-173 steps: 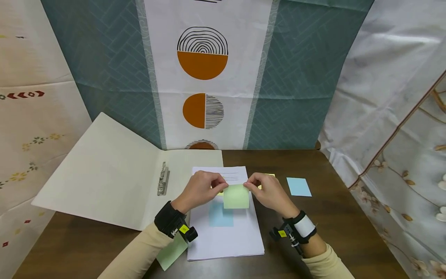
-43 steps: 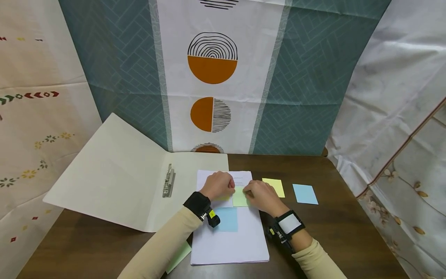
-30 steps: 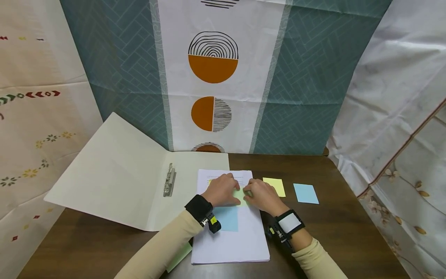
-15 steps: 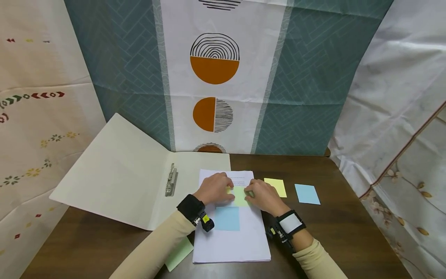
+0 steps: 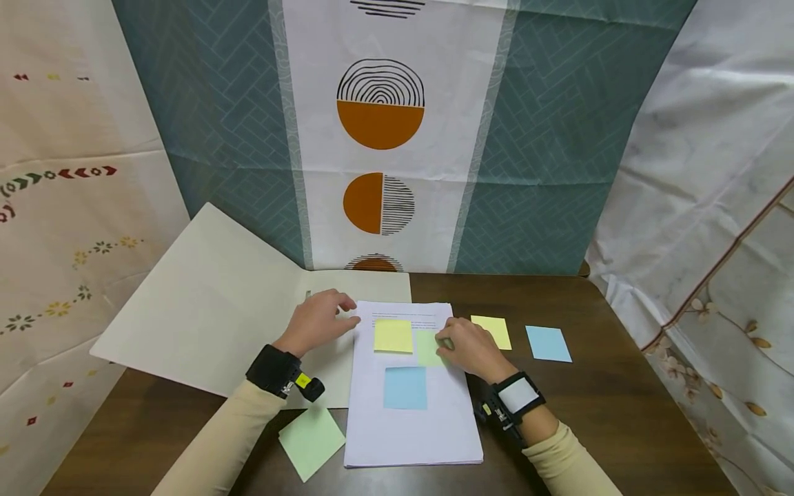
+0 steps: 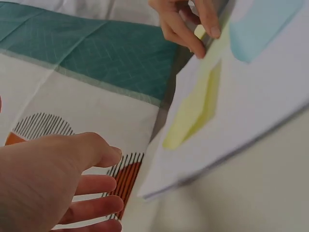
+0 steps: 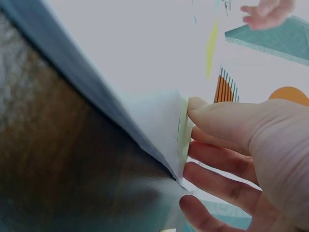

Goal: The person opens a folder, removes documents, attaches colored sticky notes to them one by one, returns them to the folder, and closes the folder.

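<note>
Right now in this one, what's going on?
A person's right hand touches a pale green note on a stack of paper, where a yellow note and a blue note also lie. The left hand holds nothing, above the open folder at the stack's left. More notes lie on the table at both sides.

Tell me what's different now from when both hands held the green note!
The left hand let go of the green note and moved left, over the folder. That note went down onto the papers, right of their yellow note. The right hand still touches it. The papers' blue note stayed put.
</note>
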`<action>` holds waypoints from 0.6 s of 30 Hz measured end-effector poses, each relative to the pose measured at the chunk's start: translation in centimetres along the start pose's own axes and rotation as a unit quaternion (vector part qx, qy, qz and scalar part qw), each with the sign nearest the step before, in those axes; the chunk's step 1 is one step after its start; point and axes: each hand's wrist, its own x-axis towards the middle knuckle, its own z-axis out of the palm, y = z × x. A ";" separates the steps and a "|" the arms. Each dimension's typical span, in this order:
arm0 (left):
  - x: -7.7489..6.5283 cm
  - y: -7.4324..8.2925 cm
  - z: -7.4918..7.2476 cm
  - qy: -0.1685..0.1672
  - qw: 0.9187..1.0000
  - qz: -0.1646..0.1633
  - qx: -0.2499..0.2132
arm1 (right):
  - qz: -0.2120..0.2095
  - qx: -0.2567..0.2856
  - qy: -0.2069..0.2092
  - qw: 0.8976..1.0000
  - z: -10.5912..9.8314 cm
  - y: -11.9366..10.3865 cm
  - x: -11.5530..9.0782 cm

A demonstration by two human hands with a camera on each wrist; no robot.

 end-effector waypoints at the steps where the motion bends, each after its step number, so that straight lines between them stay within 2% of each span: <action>1: -0.2 -0.5 0.0 -0.003 1.000 -0.004 -0.003 | 0.000 -0.002 -0.001 1.000 0.0 0.0 0.0; 4: -0.7 -1.3 0.3 -0.013 1.000 -0.006 -0.008 | 0.004 -0.003 -0.001 1.000 0.1 -0.1 0.1; 8: -1.0 -1.5 1.1 -0.027 1.000 0.009 0.006 | 0.007 0.002 -0.004 1.000 0.1 -0.1 0.1; 12: -1.2 -1.8 1.9 -0.030 0.999 0.021 0.026 | 0.005 0.000 -0.003 1.000 0.3 -0.1 0.1; 18: -1.4 -2.0 2.4 -0.030 0.999 0.026 0.029 | 0.008 -0.008 -0.002 1.000 0.3 -0.2 0.1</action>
